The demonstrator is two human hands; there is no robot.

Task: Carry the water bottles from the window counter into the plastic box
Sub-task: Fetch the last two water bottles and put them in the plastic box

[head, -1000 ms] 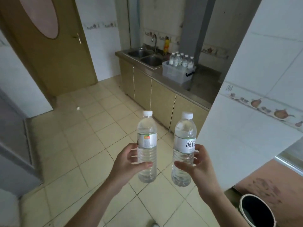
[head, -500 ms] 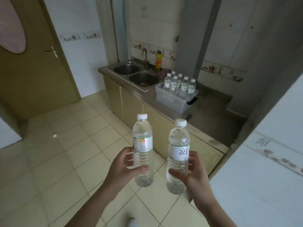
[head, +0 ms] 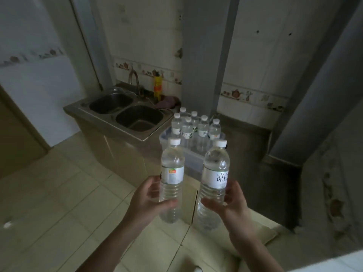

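Note:
My left hand grips a clear water bottle with a white cap and a green-edged label, held upright. My right hand grips a second upright bottle with a white label bearing dark characters. Both bottles hang over the floor in front of the counter. Just beyond them on the steel counter stands the clear plastic box, holding several capped water bottles. The held bottles partly hide the box's front.
A double steel sink with a tap lies left of the box, a yellow bottle and a cloth behind it. The counter runs right to a grey pillar and wall. Beige floor tiles spread to the left.
I have come closer to the counter and the view has swung right. The box and sink now loom larger, right behind the two bottles. Both grips are unchanged.

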